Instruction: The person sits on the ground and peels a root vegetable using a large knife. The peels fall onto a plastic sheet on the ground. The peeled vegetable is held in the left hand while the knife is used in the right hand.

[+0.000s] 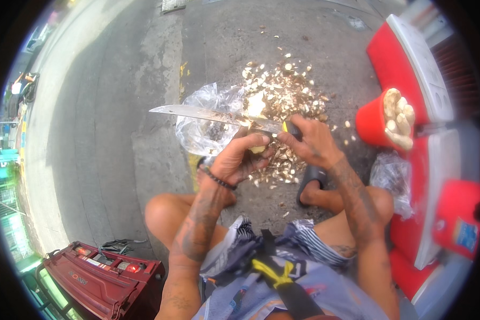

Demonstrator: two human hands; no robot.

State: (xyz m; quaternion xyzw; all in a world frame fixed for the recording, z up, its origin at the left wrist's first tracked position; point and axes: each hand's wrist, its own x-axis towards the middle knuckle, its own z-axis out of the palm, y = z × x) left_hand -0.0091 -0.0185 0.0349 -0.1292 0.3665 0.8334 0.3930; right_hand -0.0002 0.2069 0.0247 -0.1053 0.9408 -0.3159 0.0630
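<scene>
My right hand (314, 141) grips the black and yellow handle of a long knife (216, 115), whose blade points left. In my left hand (240, 154) is a small pale root piece (258, 149), partly hidden by the fingers and close under the blade. Below both hands, a heap of pale and brown peelings (288, 94) is spread over the pavement. A clear plastic bag (202, 132) lies to the left of the heap, partly behind my left hand. Off to the right, a red bucket (370, 122) holds several peeled, pale root pieces (400, 116) up to its rim.
Red coolers with white lids (420, 68) line the right side. Another clear plastic bag (390, 176) lies beside them, near a second red container (456, 216). A dark red plastic box (100, 284) stands at lower left. My sandalled feet flank the peelings.
</scene>
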